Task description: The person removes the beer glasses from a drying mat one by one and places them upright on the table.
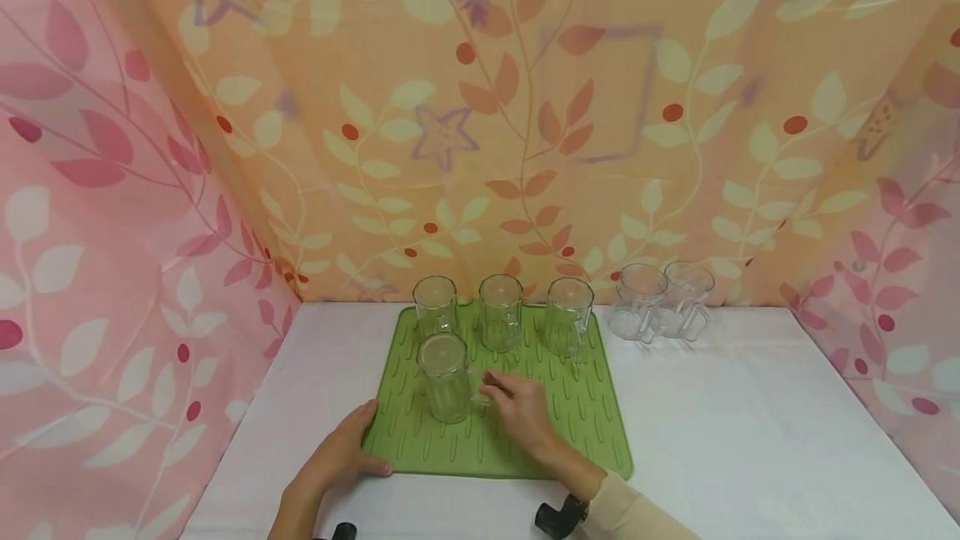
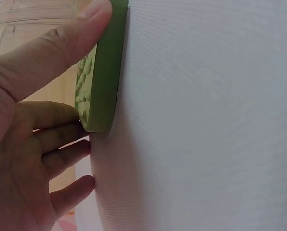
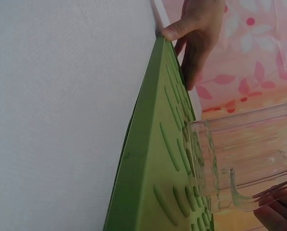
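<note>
Setting a glass mug (image 1: pixel 445 390) on a green mat (image 1: pixel 525 463), judged roughly two-thirds complete: this mug stands on the mat's left half, in front of the leftmost of three back-row mugs (image 1: pixel 500 317), while two outer mugs (image 1: pixel 636 305) on the table (image 1: pixel 735 432), just past the mat's right side, appear left to place. The right hand (image 1: pixel 522 413) pinches the front mug's handle (image 3: pixel 233 185); letting go seems outstanding. The left hand (image 1: pixel 341 448) rests at the mat's near left corner, thumb at the near edge, fingers relaxed along the side. The front mug's long axis is about vertical, handle toward the person's right; whether mouth or base is uppermost cannot be told surely.
</note>
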`<state>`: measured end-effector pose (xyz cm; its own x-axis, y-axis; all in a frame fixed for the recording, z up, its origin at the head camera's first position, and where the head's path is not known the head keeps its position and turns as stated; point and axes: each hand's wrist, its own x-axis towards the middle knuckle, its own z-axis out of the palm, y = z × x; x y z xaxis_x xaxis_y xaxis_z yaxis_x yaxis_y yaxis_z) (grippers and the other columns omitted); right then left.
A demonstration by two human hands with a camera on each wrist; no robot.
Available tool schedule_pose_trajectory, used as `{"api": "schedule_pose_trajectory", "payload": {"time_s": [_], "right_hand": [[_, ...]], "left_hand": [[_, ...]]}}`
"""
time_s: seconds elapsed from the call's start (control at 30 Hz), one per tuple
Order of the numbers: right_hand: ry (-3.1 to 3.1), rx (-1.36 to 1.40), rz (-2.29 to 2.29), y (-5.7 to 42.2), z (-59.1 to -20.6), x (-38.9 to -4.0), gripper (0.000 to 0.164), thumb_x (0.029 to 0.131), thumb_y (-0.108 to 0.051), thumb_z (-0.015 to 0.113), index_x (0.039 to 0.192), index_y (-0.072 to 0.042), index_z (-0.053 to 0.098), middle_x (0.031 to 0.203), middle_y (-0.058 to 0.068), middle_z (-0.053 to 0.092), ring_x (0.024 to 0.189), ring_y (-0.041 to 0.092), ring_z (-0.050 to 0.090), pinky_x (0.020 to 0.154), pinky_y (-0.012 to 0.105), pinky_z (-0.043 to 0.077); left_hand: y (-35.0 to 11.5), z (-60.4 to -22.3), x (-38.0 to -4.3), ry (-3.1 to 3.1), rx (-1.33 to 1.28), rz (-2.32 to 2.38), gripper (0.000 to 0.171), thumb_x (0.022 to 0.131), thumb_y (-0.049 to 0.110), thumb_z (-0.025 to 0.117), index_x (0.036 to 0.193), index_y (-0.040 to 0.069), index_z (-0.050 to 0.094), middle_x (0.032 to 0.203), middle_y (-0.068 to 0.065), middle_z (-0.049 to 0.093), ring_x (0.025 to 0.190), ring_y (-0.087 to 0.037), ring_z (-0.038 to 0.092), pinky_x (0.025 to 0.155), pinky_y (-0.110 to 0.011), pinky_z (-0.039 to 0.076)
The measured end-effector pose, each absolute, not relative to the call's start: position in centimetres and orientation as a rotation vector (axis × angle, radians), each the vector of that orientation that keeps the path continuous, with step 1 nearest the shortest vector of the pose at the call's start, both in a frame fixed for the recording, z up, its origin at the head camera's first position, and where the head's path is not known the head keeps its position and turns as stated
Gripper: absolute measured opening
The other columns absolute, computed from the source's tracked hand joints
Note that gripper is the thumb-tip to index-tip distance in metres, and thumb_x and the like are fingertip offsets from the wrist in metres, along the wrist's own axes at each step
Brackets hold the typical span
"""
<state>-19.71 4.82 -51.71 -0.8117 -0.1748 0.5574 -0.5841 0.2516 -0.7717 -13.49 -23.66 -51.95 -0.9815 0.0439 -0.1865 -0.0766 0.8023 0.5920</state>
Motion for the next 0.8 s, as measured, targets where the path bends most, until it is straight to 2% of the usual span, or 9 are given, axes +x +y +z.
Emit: {"api": "schedule_pose_trajectory", "payload": {"time_s": [0.57, 0.8], "right_hand": [[-2.136, 0.685, 1.526, 5.6, -51.8, -20.0, 0.019, 0.079, 0.005, 0.074, 0.097, 0.009, 0.073, 0.087, 0.021, 0.075, 0.076, 0.028, 0.075, 0.066, 0.018, 0.059], [-2.166, 0.656, 1.536, 6.2, -51.0, -19.8, 0.018, 0.080, 0.002, 0.074, 0.098, 0.005, 0.075, 0.086, 0.016, 0.076, 0.076, 0.023, 0.075, 0.065, 0.018, 0.060]], "left_hand": [[-23.6, -51.8, -13.5, 2.809, -0.015, 0.925, 0.116, 0.054, 0.027, 0.093, 0.147, -0.007, 0.033, 0.151, -0.030, 0.034, 0.140, -0.050, 0.030, 0.114, -0.064, 0.028], [-23.6, -51.9, -13.5, 2.820, -0.010, 0.919, 0.115, 0.053, 0.029, 0.093, 0.146, -0.007, 0.035, 0.151, -0.030, 0.036, 0.140, -0.049, 0.031, 0.114, -0.063, 0.028]]}}
